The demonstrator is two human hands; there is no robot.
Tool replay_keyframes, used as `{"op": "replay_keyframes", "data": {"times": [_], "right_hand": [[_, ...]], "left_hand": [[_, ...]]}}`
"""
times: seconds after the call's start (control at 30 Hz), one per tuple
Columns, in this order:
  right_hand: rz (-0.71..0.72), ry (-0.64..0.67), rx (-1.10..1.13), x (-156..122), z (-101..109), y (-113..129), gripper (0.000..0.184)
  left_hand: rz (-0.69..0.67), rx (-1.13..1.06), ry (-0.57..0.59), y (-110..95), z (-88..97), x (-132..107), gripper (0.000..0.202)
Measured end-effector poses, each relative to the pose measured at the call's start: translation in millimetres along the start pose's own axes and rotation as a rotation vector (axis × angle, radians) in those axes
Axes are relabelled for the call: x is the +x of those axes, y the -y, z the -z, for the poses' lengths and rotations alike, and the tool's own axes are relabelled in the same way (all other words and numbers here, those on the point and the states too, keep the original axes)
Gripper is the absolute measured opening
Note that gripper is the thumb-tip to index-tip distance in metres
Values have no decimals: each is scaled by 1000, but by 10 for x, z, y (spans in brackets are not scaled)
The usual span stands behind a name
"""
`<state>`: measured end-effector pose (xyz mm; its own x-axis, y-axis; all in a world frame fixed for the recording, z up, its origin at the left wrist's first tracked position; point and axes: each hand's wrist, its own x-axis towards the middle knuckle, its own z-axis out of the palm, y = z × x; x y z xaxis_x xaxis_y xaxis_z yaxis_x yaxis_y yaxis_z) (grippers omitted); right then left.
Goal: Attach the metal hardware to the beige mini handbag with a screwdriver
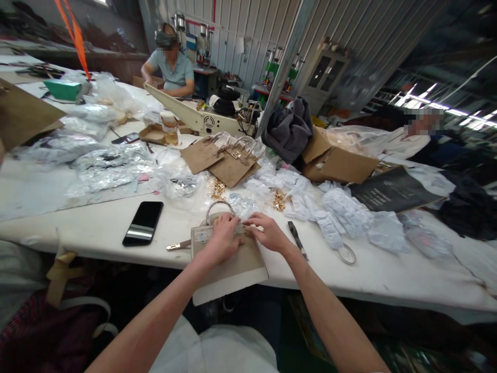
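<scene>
A taupe handbag panel [236,272] lies at the table's front edge, its pale lower border jutting past the edge. A plastic-wrapped handle [218,203] arches from its far side, and a strap with a metal tip [178,245] sticks out to the left. My left hand [224,237] is closed on the upper part of the panel, fingers bent over it. Beside it, my right hand [267,233] has its fingertips pinched together at the panel's upper right; whatever they hold is too small to make out.
Left of the panel lies a black phone [143,223]; to the right, a dark strip-like tool [297,240] and a metal ring [346,254]. Beyond are gold hardware pieces [279,199], more bag panels [233,165] and a cardboard box [337,163]. A person [171,67] sits across the table.
</scene>
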<state>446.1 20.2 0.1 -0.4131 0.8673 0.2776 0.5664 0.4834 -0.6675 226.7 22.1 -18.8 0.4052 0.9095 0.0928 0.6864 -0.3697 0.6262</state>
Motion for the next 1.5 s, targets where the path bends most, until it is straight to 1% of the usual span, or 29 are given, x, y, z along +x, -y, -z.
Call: {"op": "replay_keyframes", "data": {"times": [0.07, 0.13, 0.2, 0.23, 0.33, 0.43, 0.6, 0.8, 0.83, 0.9, 0.97, 1.0, 1.03, 1.07, 1.1, 1.13, 1.17, 1.2, 1.23, 1.3, 1.37, 1.43, 1.47, 1.5], "right_hand": [[-80, -80, 163, 6, -5, 6, 22], [-176, -141, 279, 15, -34, 20, 26], [-241, -139, 304, 22, -73, 34, 28], [-253, -118, 283, 24, -91, 39, 26], [-252, -79, 195, 27, -124, 41, 15], [-237, -88, 144, 32, -126, 25, 15], [-171, -100, 76, 33, -129, -9, 12], [-91, -101, 34, 38, -184, 30, 16], [-79, -121, 40, 23, -163, 36, 15], [-88, -232, 33, -52, -62, 15, 17], [-153, -391, -57, -192, 114, -77, 25], [-213, -457, -152, -283, 216, -154, 29], [-295, -497, -277, -381, 317, -247, 32], [-397, -503, -413, -482, 408, -351, 35], [-512, -479, -537, -578, 482, -460, 38], [-626, -432, -629, -664, 535, -565, 42], [-723, -380, -675, -736, 567, -661, 46], [-789, -339, -668, -793, 581, -743, 48], [-820, -322, -624, -834, 582, -809, 46], [-817, -362, -509, -878, 569, -890, 36], [-785, -426, -421, -894, 562, -901, 30], [-743, -464, -349, -907, 561, -850, 36], [-697, -515, -255, -915, 559, -805, 39], [-630, -595, -119, -924, 554, -751, 42]], "left_hand": [[2, -11, -7, 7, -7, -6, 63], [2, -23, -17, 24, -21, -9, 64], [-4, -34, -25, 40, -34, -12, 63], [-6, -40, -27, 45, -38, -16, 64], [1, -55, -33, 42, -36, -26, 64], [6, -57, -34, 28, -27, -26, 64], [20, -36, -22, 8, -16, -10, 67], [22, -44, -34, 5, -10, -14, 62], [22, -49, -32, 7, -9, -17, 63], [28, -61, -24, 13, -3, -24, 64], [34, -73, -17, 19, 11, -26, 64], [34, -78, -13, 22, 23, -22, 64], [34, -80, -8, 25, 38, -13, 65], [37, -78, 1, 30, 57, 1, 66], [38, -76, 18, 38, 79, 20, 67], [38, -75, 39, 48, 104, 45, 68], [39, -81, 62, 61, 128, 74, 68], [40, -96, 81, 77, 150, 106, 65], [40, -121, 95, 95, 169, 138, 60], [43, -179, 93, 128, 189, 199, 47], [57, -201, 64, 148, 187, 242, 39], [72, -184, 34, 145, 171, 267, 35], [81, -169, 23, 133, 161, 274, 35], [94, -153, 18, 116, 152, 279, 34]]}}
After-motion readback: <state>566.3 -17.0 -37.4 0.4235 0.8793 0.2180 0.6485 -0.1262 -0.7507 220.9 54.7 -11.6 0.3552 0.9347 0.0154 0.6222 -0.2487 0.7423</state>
